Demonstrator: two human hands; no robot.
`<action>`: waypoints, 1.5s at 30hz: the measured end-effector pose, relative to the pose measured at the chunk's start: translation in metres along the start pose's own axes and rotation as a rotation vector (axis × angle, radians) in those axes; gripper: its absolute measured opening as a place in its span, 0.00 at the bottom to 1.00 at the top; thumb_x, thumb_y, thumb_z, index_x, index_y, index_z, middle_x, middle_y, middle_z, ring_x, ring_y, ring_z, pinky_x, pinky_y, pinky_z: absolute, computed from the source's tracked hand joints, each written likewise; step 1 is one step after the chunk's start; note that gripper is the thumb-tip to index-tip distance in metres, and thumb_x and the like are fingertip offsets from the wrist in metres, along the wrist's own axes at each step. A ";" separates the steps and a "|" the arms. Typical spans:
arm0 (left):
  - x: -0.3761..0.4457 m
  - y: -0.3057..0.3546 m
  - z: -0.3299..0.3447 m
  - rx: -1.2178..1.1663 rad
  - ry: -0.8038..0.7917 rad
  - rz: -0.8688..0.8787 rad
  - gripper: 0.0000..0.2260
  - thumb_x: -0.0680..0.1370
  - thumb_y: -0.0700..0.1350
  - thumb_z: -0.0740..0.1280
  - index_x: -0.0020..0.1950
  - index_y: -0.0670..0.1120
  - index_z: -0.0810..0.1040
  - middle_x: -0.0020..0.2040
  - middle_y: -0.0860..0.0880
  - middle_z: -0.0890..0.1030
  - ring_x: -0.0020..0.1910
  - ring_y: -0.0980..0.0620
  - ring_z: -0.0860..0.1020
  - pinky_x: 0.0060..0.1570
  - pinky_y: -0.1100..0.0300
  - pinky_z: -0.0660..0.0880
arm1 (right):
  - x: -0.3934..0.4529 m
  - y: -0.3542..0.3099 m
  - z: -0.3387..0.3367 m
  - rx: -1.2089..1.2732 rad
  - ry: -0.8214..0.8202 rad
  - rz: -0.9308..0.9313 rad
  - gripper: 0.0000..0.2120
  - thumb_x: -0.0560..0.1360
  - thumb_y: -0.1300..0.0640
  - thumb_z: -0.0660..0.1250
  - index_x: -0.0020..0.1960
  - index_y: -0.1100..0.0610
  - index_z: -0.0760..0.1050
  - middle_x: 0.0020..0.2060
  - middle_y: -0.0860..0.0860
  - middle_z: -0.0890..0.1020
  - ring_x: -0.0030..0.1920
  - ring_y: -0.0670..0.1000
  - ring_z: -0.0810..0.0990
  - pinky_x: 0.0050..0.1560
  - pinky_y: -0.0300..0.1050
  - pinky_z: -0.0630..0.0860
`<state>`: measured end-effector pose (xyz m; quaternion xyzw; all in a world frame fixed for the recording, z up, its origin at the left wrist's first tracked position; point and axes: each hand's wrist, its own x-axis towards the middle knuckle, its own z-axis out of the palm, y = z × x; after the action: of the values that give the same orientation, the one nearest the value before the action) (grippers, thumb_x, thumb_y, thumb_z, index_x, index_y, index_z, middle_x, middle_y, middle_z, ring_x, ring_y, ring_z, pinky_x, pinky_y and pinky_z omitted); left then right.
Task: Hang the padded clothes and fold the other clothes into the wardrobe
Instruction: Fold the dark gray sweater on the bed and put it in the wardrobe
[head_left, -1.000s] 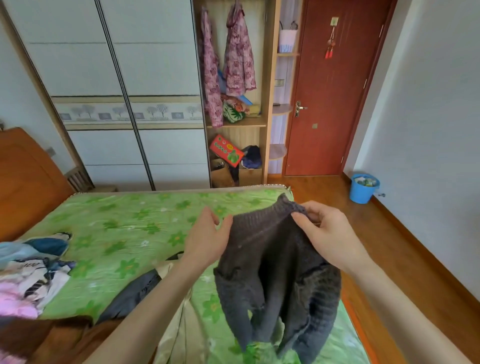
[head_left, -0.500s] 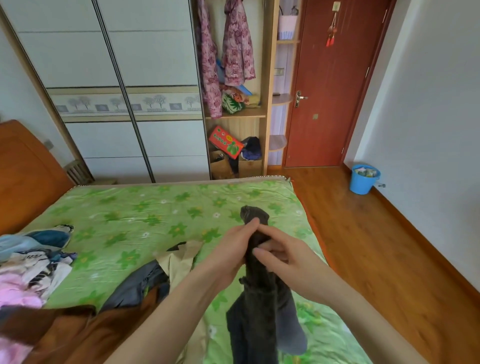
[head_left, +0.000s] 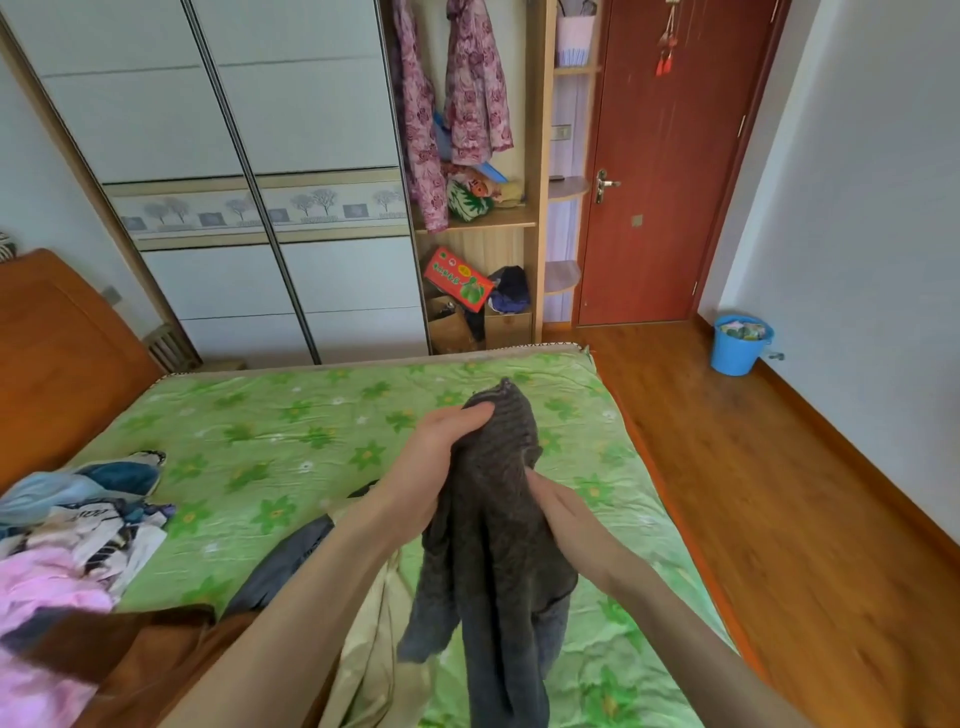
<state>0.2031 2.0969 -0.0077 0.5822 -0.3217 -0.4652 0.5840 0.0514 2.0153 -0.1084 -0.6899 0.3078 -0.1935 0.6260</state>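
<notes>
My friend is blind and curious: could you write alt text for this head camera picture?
Two bare hands hold a dark grey knitted sweater above a green flowered bed: the left hand grips its top, the right hand grips lower down. Other clothes lie at the left; an open wardrobe stands behind.

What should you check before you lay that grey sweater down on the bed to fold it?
1. Left hand grips the top of the grey sweater: ok.
2. Right hand holds the sweater lower down: ok.
3. Sweater hangs flat and spread out: not ok, it is bunched together.
4. Bare patch of green bedsheet beyond the hands to lay it on: ok.
5. Pile of other clothes lies apart from that patch: ok.
6. Room on the wardrobe shelf for a folded sweater: cannot tell.
</notes>
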 end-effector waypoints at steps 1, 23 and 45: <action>-0.001 0.002 -0.006 0.014 0.013 0.022 0.13 0.83 0.45 0.66 0.49 0.39 0.86 0.43 0.44 0.88 0.39 0.49 0.86 0.36 0.63 0.80 | -0.002 -0.002 0.003 -0.005 0.055 -0.058 0.21 0.84 0.38 0.59 0.64 0.49 0.82 0.59 0.46 0.86 0.62 0.47 0.83 0.69 0.56 0.75; 0.064 0.009 -0.114 1.158 0.114 0.566 0.13 0.87 0.54 0.59 0.47 0.54 0.77 0.40 0.54 0.81 0.43 0.49 0.80 0.42 0.50 0.72 | 0.059 -0.057 -0.115 -0.718 0.150 -0.321 0.25 0.77 0.33 0.66 0.40 0.56 0.73 0.36 0.58 0.76 0.39 0.57 0.76 0.39 0.54 0.70; 0.167 -0.001 -0.188 1.146 0.222 0.275 0.07 0.80 0.41 0.72 0.43 0.41 0.78 0.38 0.44 0.79 0.38 0.47 0.75 0.37 0.54 0.65 | 0.159 -0.071 -0.174 -0.772 0.139 -0.326 0.14 0.81 0.50 0.71 0.42 0.58 0.77 0.35 0.56 0.76 0.35 0.46 0.71 0.39 0.47 0.67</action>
<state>0.4359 2.0157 -0.0578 0.8025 -0.5309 -0.0744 0.2620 0.0679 1.7819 -0.0328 -0.8986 0.2860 -0.2066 0.2608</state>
